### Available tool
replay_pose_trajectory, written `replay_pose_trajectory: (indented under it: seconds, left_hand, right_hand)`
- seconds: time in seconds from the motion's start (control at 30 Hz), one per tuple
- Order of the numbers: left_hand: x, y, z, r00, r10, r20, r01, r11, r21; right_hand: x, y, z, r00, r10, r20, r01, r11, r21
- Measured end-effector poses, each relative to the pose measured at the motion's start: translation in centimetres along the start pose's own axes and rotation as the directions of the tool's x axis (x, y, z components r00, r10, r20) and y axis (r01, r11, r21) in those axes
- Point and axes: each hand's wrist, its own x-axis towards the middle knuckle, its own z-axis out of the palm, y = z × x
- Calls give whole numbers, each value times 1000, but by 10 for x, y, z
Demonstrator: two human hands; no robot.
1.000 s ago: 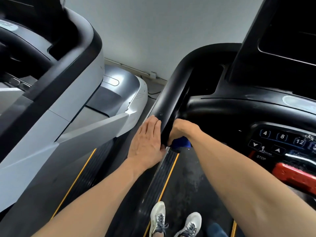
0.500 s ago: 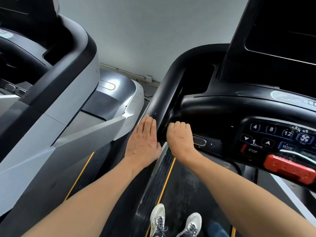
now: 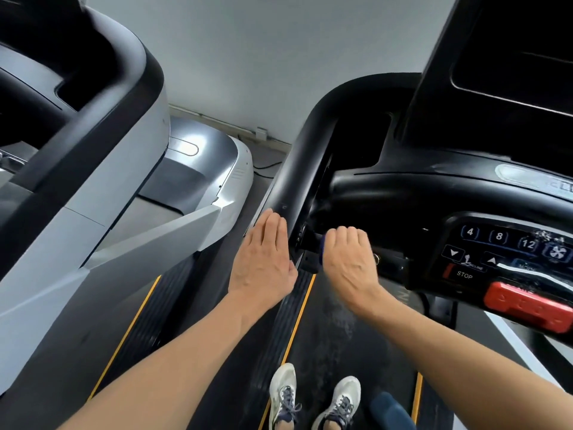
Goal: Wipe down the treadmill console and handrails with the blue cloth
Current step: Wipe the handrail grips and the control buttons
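My left hand lies flat, fingers straight and together, pressed against the outer side of the black handrail, which runs away toward 12 o'clock. My right hand is curled, knuckles up, closed over the blue cloth at the rail's inner base, just beside the console. Only a thin blue edge of cloth shows at 9 o'clock of my knuckles; the rest is hidden under the hand, as are my right fingertips. The keypad at 3 o'clock is blurred, and the red key runs out of view.
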Motion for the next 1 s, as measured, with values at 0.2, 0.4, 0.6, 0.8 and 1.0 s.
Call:
replay_pose_trajectory:
  seconds: [0.2, 0.4, 0.6, 0.8, 1.0]
  left_hand:
    - [-1, 1, -1, 1000, -1, -27, 0, 1000, -11]
    - [-1, 0, -1, 1000, -3, -26, 3, 1000, 5]
    - [0, 1, 0, 998, 1, -63, -1, 1000, 5]
    - [-1, 1, -1, 998, 7, -65, -6, 1000, 9]
    - [-3, 3, -4, 999, 6, -33, -5, 999, 36]
  right_hand:
    - [15, -17, -4, 994, -63, 87, 63, 998, -1]
    - [-49, 62, 8, 999, 42, -10, -42, 997, -57]
    - [9, -24, 1, 1000, 17, 8, -17, 1000, 20]
    - [14, -32, 13, 999, -14, -48, 19, 994, 108]
    - [-5, -30, 27, 990, -21, -138, 52, 971, 232]
